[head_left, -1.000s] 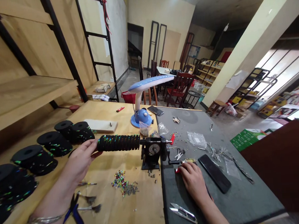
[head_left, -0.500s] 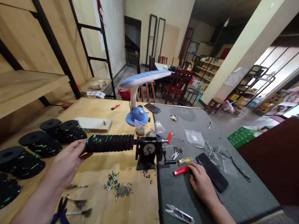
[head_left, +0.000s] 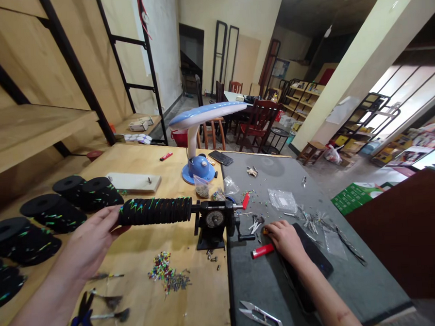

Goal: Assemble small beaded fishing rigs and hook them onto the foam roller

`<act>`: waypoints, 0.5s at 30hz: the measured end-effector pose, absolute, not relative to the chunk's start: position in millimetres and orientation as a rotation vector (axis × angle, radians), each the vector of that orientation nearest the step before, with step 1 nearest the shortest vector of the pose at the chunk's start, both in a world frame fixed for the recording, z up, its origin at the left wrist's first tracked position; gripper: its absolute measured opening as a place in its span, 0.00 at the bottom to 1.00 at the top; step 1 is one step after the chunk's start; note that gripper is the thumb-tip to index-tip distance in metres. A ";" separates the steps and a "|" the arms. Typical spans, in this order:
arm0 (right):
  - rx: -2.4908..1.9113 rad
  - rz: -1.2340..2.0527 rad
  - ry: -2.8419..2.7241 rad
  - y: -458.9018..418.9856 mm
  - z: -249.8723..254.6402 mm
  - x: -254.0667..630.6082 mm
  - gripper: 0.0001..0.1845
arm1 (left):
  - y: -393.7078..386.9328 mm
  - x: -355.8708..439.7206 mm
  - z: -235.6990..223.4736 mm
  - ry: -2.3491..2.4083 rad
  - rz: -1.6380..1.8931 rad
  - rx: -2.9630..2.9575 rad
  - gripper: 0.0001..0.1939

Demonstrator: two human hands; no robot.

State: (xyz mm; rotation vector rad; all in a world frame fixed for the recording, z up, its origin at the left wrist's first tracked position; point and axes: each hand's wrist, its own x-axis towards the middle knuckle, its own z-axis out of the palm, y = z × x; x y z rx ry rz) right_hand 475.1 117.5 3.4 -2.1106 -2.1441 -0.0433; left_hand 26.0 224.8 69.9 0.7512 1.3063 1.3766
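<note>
My left hand (head_left: 96, 235) is closed round the left end of a row of black foam discs (head_left: 156, 211). Colourful threads or tips stick out along the row. Its right end sits on the shaft of a small black hand-cranked winder (head_left: 214, 221), whose crank handle points right. On the grey mat, my right hand (head_left: 285, 239) has its fingers curled over a yellow lighter (head_left: 265, 231), most of which they hide. A red lighter (head_left: 262, 251) lies just below those fingers. Under the right forearm is a black phone (head_left: 314, 265), partly covered.
Several black foam rolls (head_left: 47, 211) stand at left. Blue-handled pliers (head_left: 83, 321), small brushes (head_left: 118, 314) and a pile of coloured bits (head_left: 161, 268) lie in front. Thread snips (head_left: 261, 316) rest on the mat. A blue desk lamp (head_left: 199, 168) stands behind the winder.
My right hand has moved up and left, from beside the red lighter onto the yellow lighter. My left hand keeps its hold on the foam discs. The view has shifted slightly.
</note>
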 end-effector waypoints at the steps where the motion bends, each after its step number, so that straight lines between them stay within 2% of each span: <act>1: -2.128 -0.035 -2.136 119.3 5.8 478.8 0.13 | 225.1 26.1 69.6 1.293 1.376 0.737 0.25; 15: -2.340 0.265 -1.984 123.3 -1.6 427.8 0.14 | 223.6 31.1 75.2 1.311 1.373 0.687 0.20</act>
